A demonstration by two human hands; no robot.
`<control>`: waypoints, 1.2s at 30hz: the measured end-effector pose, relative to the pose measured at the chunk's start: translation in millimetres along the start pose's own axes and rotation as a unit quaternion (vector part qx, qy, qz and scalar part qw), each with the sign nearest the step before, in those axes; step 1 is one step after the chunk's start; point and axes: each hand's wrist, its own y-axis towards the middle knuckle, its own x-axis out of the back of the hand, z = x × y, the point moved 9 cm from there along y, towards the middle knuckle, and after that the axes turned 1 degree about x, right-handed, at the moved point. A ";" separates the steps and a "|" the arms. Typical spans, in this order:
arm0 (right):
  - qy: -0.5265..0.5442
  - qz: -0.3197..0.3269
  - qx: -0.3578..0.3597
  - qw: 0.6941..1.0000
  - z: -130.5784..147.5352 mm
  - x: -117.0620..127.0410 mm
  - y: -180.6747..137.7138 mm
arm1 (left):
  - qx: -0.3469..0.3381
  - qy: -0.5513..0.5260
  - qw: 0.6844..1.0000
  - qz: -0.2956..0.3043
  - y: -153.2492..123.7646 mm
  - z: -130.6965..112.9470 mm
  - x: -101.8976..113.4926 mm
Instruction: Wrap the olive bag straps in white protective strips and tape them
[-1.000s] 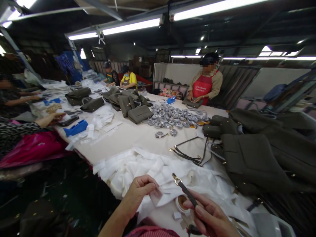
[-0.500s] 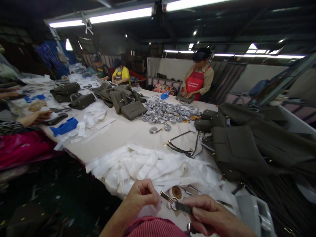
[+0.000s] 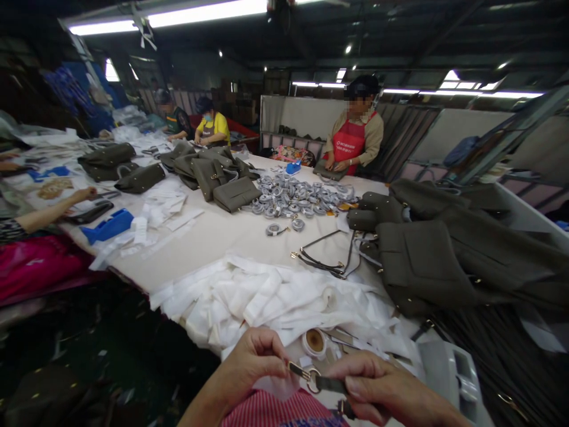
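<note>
Just above your striped apron (image 3: 267,410), your right hand (image 3: 377,382) has its fingers closed round the dark strap (image 3: 333,385), while your left hand (image 3: 255,359) pinches a thin white sheet (image 3: 281,386) right by the gold clasp (image 3: 299,371); whether it grips the metal too, I can't tell. Should your right fingers slacken, the clasp could twist aside, and a hard tug might crease or tear the sheet.

2 long white tube lamps (image 3: 208,13) glare overhead at left, brightening the pale, flat tabletop (image 3: 178,249); the dark greenish floor (image 3: 142,332), near left, sinks into shadow. Wide-angle distortion stretches the olive-green, smooth-surfaced bags (image 3: 418,261) at right; far-left background looks soft.
</note>
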 end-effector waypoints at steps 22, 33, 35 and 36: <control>-0.622 -0.177 -0.020 0.762 65.8 -29.9 16.7 | 0.063 0.119 0.990 0.050 2.7 13.7 -23.0; -0.178 0.030 -0.045 0.982 -2.7 1.5 18.6 | 0.058 0.046 0.996 0.040 -28.1 14.6 10.9; -0.237 0.003 -0.034 0.971 9.4 -1.2 14.7 | 0.061 0.037 0.997 0.027 -28.8 24.3 11.4; -0.281 -0.007 -0.022 0.959 19.9 -5.1 11.6 | 0.063 0.057 0.996 0.015 -29.3 29.4 12.3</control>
